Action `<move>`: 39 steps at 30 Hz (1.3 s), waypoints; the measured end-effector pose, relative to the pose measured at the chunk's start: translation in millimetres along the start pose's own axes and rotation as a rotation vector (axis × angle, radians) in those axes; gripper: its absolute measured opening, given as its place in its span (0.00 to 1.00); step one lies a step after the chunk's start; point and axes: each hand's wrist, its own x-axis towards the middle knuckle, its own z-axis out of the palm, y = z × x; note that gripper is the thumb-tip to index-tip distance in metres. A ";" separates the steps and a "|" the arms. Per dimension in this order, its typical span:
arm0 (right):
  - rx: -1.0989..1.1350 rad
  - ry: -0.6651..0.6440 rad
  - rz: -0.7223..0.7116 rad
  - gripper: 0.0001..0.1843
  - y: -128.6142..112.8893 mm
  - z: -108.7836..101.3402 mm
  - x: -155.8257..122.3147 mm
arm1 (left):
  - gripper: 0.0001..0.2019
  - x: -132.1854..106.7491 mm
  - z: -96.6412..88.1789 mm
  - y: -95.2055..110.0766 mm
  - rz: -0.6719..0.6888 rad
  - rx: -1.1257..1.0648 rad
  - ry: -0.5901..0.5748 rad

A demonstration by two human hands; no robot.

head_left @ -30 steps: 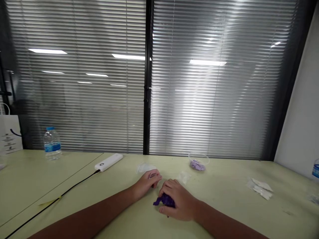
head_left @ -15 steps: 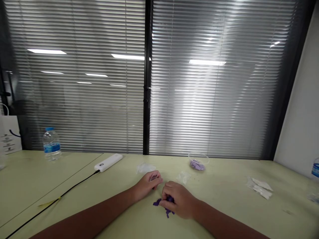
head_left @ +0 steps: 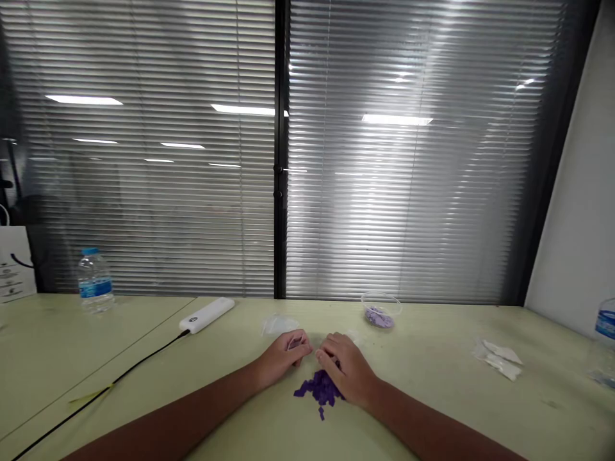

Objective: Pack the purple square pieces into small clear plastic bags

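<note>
My left hand is closed, its fingers curled around a small thing with a thin pale rim that I cannot make out. Just to its right, my right hand has fingers and thumb drawn together, the fingertips pointing at the left hand. Whatever the right fingers pinch is too small or hidden to name. A heap of small, flat, dark purple pieces lies on the table below and beside the right hand, which partly covers it. A clear plastic bag rests behind my left hand.
A clear round bowl of pale purple pieces stands at the back. White packets lie right. On the left are a white power bank with a black cable, a water bottle and a paper bag. Another bottle stands far right.
My right hand has lifted off the purple heap and moved up, close to my left hand. More of the heap shows. My left hand has stayed almost in place.
</note>
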 end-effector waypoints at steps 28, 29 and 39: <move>-0.208 -0.323 -0.118 0.23 23.1 -23.6 -4.6 | 0.20 -1.4 0.9 4.5 -0.036 0.010 0.006; -0.215 -0.314 -0.118 0.22 23.0 -22.0 -4.7 | 0.20 -1.3 0.9 3.9 -0.031 0.009 0.006; -0.108 -0.240 -0.046 0.22 28.9 -16.8 -5.9 | 0.16 -1.6 1.3 0.7 -0.001 0.025 -0.027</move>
